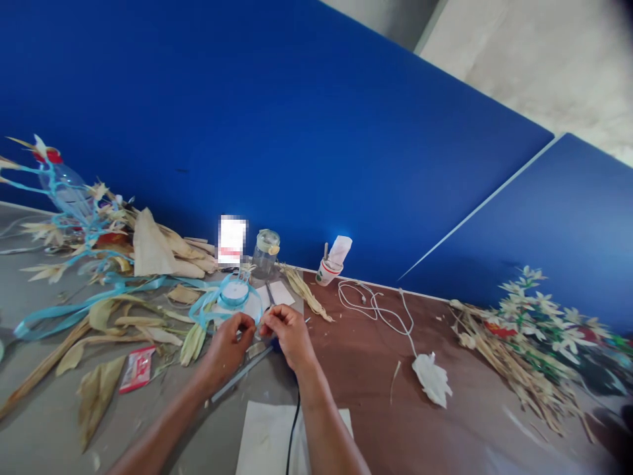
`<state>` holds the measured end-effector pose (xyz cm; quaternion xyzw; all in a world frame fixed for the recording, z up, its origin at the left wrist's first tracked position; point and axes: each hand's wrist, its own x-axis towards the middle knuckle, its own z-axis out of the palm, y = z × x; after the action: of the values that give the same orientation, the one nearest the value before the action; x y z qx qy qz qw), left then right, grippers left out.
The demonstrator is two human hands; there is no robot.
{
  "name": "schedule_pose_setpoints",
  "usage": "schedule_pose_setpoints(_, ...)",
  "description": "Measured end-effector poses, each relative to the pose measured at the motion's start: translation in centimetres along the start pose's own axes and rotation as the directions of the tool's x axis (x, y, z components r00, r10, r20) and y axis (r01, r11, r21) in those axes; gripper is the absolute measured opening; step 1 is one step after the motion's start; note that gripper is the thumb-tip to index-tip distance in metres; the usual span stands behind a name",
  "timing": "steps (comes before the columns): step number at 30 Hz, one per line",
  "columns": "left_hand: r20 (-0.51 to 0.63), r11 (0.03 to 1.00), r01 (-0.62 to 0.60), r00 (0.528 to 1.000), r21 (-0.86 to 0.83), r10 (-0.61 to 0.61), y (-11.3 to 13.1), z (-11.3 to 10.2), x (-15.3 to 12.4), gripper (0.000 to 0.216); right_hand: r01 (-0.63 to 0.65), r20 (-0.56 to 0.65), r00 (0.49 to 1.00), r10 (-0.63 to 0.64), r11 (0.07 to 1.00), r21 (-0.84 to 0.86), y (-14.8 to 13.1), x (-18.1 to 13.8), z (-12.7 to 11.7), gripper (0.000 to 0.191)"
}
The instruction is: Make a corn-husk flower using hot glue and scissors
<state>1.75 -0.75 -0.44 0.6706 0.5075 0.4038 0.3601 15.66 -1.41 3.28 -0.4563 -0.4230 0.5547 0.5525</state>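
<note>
Two hands meet at the fingertips: left hand (230,344) and right hand (287,333) both pinch closed on something too small to tell. One ribbon spool (233,293) sits just beyond them, its blue ribbon (74,309) trailing left among husks (148,254). One jar (266,251) and one cup (328,269) stand behind on the grey-and-brown table (370,369), against two blue panels (297,132).

Craft workstation, office-type: blue partition panels (297,119) behind worktop (376,369); dried husks (148,251), ribbon spool (234,292), glass jar (266,251), finished husk flowers (534,316), white cable (376,307).
</note>
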Motion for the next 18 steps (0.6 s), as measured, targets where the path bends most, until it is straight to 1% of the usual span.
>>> schedule_pose_setpoints(3,-0.004,0.998,0.019,1.0,-0.061,-0.019,0.3,-0.3,-0.1,0.015,-0.017,0.003,1.0,0.017,0.998,0.054,0.1,0.0,0.2,0.011)
schedule_pose_setpoints(6,-0.015,0.998,0.016,1.0,-0.055,-0.017,0.1,-0.7,0.2,0.017,-0.054,-0.022,0.998,0.058,0.986,0.158,-0.3,0.1,-0.4,0.013)
schedule_pose_setpoints(7,-0.029,0.999,0.017,0.999,-0.031,-0.017,-0.1,-0.9,0.4,0.017,-0.057,-0.035,0.997,0.064,0.981,0.185,-0.5,0.1,-0.7,0.014)
schedule_pose_setpoints(9,-0.094,0.998,0.033,0.995,0.052,-0.028,-0.7,-1.4,0.7,0.017,-0.043,-0.063,0.996,0.057,0.976,0.212,-0.9,0.2,-1.4,0.016)
schedule_pose_setpoints(11,-0.151,0.991,0.012,0.989,0.136,0.009,-1.2,-1.8,0.9,0.019,-0.037,-0.072,0.996,0.052,0.978,0.203,-1.2,0.3,-1.9,0.018)
schedule_pose_setpoints(13,-0.166,0.983,-0.041,0.984,0.177,0.071,-1.4,-2.0,1.0,0.023,-0.054,-0.064,0.996,0.066,0.985,0.166,-1.2,0.3,-2.1,0.018)
schedule_pose_setpoints(14,-0.155,0.985,-0.072,0.983,0.154,0.096,-1.4,-2.0,1.0,0.024,-0.068,-0.055,0.996,0.076,0.987,0.143,-1.1,0.3,-2.0,0.017)
schedule_pose_setpoints(16,-0.101,0.994,-0.103,0.989,0.025,0.105,-1.2,-1.7,0.8,0.028,-0.09,-0.038,0.995,0.094,0.991,0.101,-0.8,0.3,-1.7,0.017)
schedule_pose_setpoints(18,-0.02,0.991,-0.022,1.0,-0.132,0.019,-0.9,-1.4,0.5,0.033,-0.107,-0.023,0.994,0.109,0.991,0.076,-0.5,0.3,-1.4,0.017)
